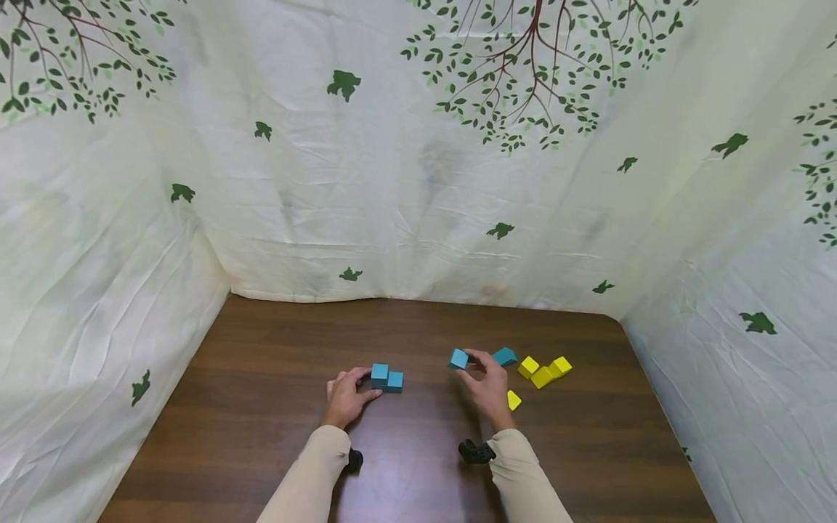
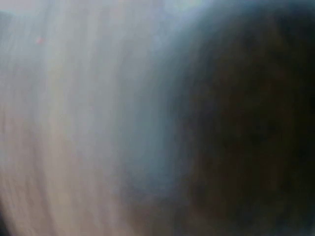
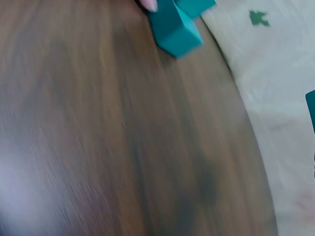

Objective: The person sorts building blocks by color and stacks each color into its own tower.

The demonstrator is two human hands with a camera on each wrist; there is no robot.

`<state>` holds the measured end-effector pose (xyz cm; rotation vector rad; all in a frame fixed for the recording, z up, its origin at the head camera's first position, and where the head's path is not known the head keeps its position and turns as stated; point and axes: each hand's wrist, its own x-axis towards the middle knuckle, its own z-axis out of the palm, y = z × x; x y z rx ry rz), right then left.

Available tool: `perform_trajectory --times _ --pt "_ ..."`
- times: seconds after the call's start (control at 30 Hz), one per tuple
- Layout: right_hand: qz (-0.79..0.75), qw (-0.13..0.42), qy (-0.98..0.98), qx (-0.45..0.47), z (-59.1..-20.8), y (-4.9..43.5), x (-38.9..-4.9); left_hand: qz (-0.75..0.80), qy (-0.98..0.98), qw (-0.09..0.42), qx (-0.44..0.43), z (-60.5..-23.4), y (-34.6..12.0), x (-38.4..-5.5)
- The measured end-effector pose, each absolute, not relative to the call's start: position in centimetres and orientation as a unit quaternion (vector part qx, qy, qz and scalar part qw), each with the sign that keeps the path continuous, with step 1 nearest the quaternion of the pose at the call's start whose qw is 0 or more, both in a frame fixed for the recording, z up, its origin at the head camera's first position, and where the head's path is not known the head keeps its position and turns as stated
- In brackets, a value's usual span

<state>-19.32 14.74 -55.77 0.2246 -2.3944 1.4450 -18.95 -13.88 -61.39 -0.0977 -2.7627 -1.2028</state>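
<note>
My left hand (image 1: 346, 401) holds a blue block (image 1: 379, 375) at its left side, with index finger and thumb on either side of it. Against that block's right side sits a second blue block (image 1: 395, 382). In the right wrist view a fingertip touches the blue blocks (image 3: 177, 34) at the top. My right hand (image 1: 489, 386) pinches another blue block (image 1: 458, 359) between thumb and fingers, to the right of the pair and apart from it. Part of a blue block (image 3: 311, 108) shows at that view's right edge. The left wrist view is too blurred and dark to read.
Behind my right hand lies a blue wedge-shaped block (image 1: 504, 357). To its right are several yellow blocks (image 1: 543, 376), and a yellow triangular block (image 1: 514, 400) lies beside my right wrist. A leaf-printed white cloth (image 1: 418, 218) surrounds the brown wooden table (image 1: 294, 334).
</note>
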Motion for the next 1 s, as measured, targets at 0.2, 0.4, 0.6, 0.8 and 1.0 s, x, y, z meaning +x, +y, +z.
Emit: perform_trajectory --times 0.2,0.4,0.6,0.8,1.0 --pt "0.518 0.153 -0.835 0.102 -56.3 12.0 -19.2 -0.403 -0.913 0.056 -0.028 -61.5 -14.0 -18.9" --pt "0.520 0.134 -0.836 0.117 -57.0 9.9 -19.4 -0.403 -0.913 0.051 -0.030 -61.5 -14.1 -18.9" --pt "0.529 0.099 -0.836 0.109 -57.7 8.2 -19.3 -0.401 -0.913 0.061 -0.036 -61.6 -14.0 -18.9" --pt "0.528 0.079 -0.836 0.125 -58.2 6.8 -19.4 -0.399 -0.914 0.059 -0.034 -61.4 -14.0 -19.0" --pt "0.524 0.054 -0.839 0.133 -58.8 6.1 -19.4 -0.397 -0.916 0.056 -0.036 -61.4 -14.1 -19.0"
